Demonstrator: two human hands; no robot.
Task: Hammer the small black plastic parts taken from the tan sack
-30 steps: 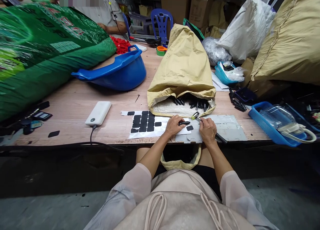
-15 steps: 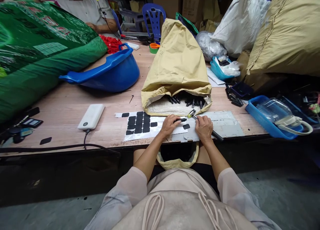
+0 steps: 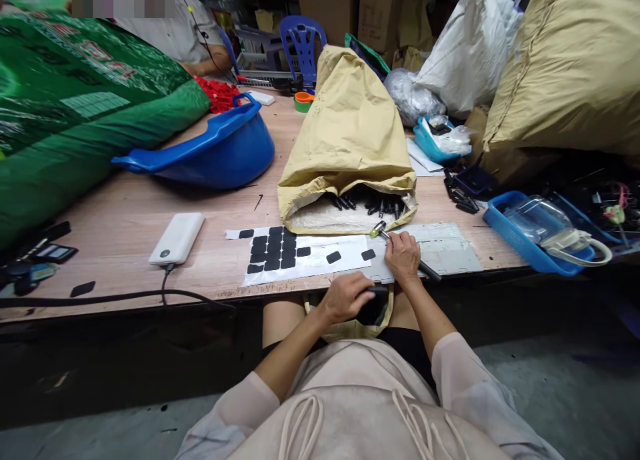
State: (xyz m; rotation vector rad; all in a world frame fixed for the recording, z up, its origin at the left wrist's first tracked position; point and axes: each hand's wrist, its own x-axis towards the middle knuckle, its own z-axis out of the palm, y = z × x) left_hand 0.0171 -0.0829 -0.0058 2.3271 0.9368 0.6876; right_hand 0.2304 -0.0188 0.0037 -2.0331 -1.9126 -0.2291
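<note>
My left hand (image 3: 346, 297) is closed on a slim black plastic part (image 3: 379, 291), just off the table's front edge and above an open bag (image 3: 350, 329) between my knees. My right hand (image 3: 403, 255) grips a small hammer (image 3: 430, 271) with a black handle. Its metal and yellow head (image 3: 379, 229) points away from me over a grey board (image 3: 445, 243). Left of it lies a white sheet (image 3: 320, 243) with several black rounded squares (image 3: 273, 250). Beyond the hands, a tan sack (image 3: 360, 127) lies with its mouth toward me and several black parts (image 3: 383, 207) inside.
A blue basin (image 3: 210, 150) and a white power bank (image 3: 177, 239) with a cable are to the left. At far left bulges a green sack (image 3: 125, 107), with a person (image 3: 185, 33) behind it. On the right is a blue tray (image 3: 530, 240) holding clear plastic.
My left hand has moved from the board toward me with the black part, down past the table edge. A black square it covered now shows. The right hand still holds the hammer.
</note>
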